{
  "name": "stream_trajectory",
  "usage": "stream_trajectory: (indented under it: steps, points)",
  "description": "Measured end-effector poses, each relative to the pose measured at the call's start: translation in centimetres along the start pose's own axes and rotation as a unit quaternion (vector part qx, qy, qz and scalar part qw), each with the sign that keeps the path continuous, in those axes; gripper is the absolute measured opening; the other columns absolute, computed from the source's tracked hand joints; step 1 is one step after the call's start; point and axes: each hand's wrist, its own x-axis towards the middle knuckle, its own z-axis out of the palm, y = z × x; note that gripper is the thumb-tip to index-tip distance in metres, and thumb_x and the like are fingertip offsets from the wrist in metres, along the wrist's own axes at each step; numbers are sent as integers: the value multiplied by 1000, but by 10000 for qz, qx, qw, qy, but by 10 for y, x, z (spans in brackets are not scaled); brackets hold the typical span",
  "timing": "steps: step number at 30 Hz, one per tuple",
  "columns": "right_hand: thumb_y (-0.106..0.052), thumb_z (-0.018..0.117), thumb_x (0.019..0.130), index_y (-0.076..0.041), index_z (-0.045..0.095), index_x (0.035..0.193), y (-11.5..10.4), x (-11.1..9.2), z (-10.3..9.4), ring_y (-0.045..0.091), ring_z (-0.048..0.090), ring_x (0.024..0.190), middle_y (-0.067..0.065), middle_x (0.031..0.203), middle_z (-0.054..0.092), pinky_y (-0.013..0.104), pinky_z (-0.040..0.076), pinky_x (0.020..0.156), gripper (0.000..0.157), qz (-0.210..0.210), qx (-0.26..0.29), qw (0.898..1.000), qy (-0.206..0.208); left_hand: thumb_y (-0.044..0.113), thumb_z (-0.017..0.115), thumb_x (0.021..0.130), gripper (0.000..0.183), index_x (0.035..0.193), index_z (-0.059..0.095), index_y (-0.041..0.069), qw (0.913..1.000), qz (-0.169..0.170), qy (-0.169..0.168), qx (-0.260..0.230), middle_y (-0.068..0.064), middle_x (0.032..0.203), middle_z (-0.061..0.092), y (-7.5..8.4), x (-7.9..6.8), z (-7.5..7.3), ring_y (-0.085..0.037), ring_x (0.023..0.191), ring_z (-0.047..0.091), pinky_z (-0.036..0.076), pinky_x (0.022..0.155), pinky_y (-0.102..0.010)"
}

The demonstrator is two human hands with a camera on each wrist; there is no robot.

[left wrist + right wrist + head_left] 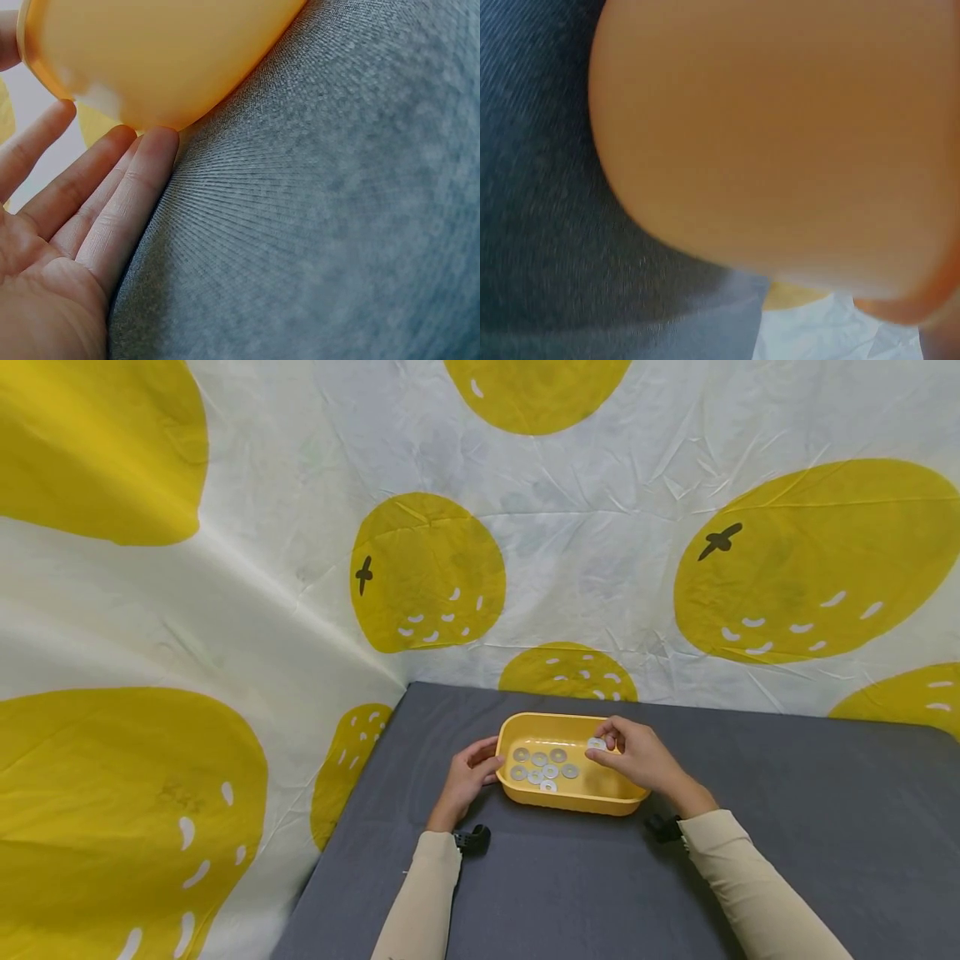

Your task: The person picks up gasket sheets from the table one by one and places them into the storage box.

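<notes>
A yellow plastic tray [573, 803] sits on the grey cloth, with several flat metal washers [558, 756] lying on the left half of its floor. My left hand [467, 777] is at the tray's left end, thumb by the rim. In the left wrist view its fairly straight fingers [124, 195] touch the outer wall low down. Over the right part of the tray, my right hand [639, 758] pinches a washer [596, 743] between thumb and fingers. The right wrist view is filled mostly by the tray's outer wall [780, 150], hiding that hand's fingertips.
Grey cloth [555, 885] covers the table. Behind it and along the left hangs a white sheet [585, 560] printed with large yellow fruit. A black wrist strap [472, 839] shows on the left arm and another black strap [663, 828] on the right.
</notes>
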Motion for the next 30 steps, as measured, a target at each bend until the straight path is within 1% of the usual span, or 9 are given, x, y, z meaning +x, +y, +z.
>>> stream_trajectory:
  steps: [4,10,15,20,24,30]
  points:
    - [-31,76,94,-8,62,106,0,4,7,12,42,65,0,81,51,26,36,59,30,-10,-79,10000,17,16,70,98,46,142,61,15,10000,-14,16,9,-20,135,64,-1,0,0,-29,115,68,63,85,-32]
    - [-26,78,92,-7,64,105,-2,9,17,14,43,69,1,81,51,26,36,63,27,-50,-232,9996,175,17,70,98,45,142,61,15,10000,20,-16,34,-19,135,64,0,0,0,-29,115,68,63,85,-32]
    - [-23,79,91,-6,64,105,-4,13,23,15,44,70,2,81,51,26,37,64,27,-23,-212,9995,235,19,72,97,46,142,62,16,10000,23,-12,53,-18,135,65,-2,1,-2,-31,117,67,63,85,-32]
    - [-24,79,92,-5,63,106,-5,17,28,15,44,70,2,81,52,26,38,64,28,35,-312,9993,216,20,72,97,46,142,61,15,10000,47,-19,51,-20,136,64,-3,2,-2,-32,119,67,63,85,-32]
    - [-24,79,92,-5,64,106,-5,19,31,15,45,70,2,82,53,26,38,64,28,72,-390,9990,208,21,72,97,46,142,62,16,10000,-3,-4,58,-18,136,64,-3,1,-2,-30,118,67,63,85,-32]
    - [-26,79,91,-5,63,107,-9,22,32,16,47,71,4,84,56,27,39,65,30,249,-343,9990,170,19,71,98,45,141,62,16,10000,-19,9,98,-18,135,65,0,0,-1,-29,117,68,63,85,-33]
